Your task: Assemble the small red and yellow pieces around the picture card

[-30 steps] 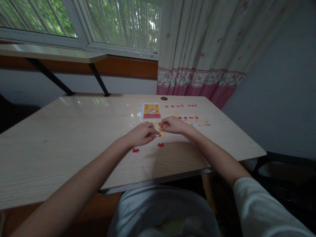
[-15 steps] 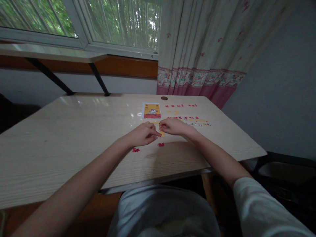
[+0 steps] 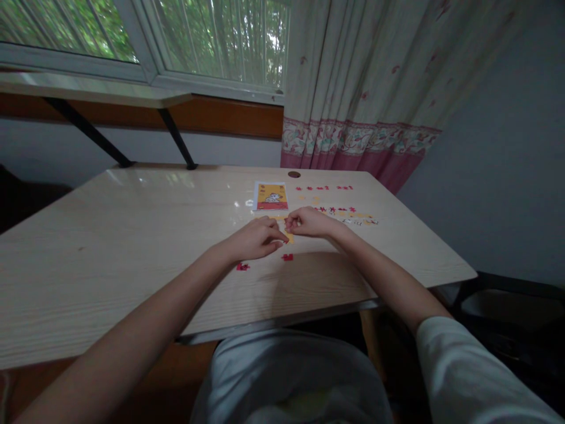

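Note:
My left hand (image 3: 258,238) rests low over the table, its index finger stretched out and touching the yellow puzzle pieces (image 3: 290,238) by the fingertip. Its thumb is apart from the index finger. Just across from it, my right hand (image 3: 309,222) pinches a small puzzle piece, mostly hidden by the fingers, with a hint of red showing. A strip of joined yellow pieces (image 3: 278,218) runs behind both hands, partly covered. Nearer to me lie two loose red puzzle pieces, one (image 3: 287,257) below the fingertips and another (image 3: 242,267) to the left.
A picture card (image 3: 271,196) with a cartoon animal lies behind the hands. Rows of red pieces (image 3: 324,188) and mixed yellow and white pieces (image 3: 359,222) spread to the right. A round cable hole (image 3: 293,175) sits near the table's (image 3: 154,235) back edge.
My right fingers have shifted slightly, showing a bit more of the reddish piece in their pinch. My left hand stays in almost the same place.

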`<state>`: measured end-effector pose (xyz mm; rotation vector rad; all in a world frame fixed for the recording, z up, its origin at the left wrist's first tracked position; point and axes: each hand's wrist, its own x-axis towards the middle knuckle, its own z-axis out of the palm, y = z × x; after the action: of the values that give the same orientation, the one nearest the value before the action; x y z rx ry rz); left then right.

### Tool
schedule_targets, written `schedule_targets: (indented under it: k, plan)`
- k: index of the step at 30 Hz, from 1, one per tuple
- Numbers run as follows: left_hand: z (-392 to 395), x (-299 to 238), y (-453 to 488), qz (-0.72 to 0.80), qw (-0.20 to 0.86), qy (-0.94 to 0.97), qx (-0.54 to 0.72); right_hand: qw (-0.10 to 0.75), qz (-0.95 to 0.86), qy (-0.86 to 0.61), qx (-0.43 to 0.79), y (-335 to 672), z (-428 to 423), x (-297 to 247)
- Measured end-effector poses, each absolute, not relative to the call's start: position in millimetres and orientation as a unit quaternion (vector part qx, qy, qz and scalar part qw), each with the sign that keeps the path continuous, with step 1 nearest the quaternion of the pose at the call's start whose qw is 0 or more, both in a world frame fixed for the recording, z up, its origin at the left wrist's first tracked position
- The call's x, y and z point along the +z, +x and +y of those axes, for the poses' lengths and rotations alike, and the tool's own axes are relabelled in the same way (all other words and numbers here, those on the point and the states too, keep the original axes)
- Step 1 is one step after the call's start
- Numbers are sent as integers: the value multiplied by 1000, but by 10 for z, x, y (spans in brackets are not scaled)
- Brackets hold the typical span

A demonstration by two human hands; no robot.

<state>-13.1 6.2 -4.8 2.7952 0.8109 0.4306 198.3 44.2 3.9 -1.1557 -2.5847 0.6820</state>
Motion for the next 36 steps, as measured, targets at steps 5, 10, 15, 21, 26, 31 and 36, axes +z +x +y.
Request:
schedule_targets:
  k: [5,10,15,21,26,31,36]
  plan:
    - [54,-33,-127,278,76,946,145,117,-884,-387,236,2000,459,23]
    - [65,-37,-108,283,54,946,150,113,-883,-392,232,1987,435,54]
    - [77,-67,-57,297,19,943,149,117,-884,-392,226,1958,442,44]
    - [62,-67,-29,305,0,941,146,125,-888,-363,254,2005,510,-10]
    - [47,-68,-8,318,-8,936,152,151,-880,-366,263,2051,541,-44]
    - [45,-62,-23,314,-13,938,145,148,-879,-383,244,2030,524,-48]
    - [52,-60,-36,311,-5,940,140,140,-873,-401,241,2009,489,-12]
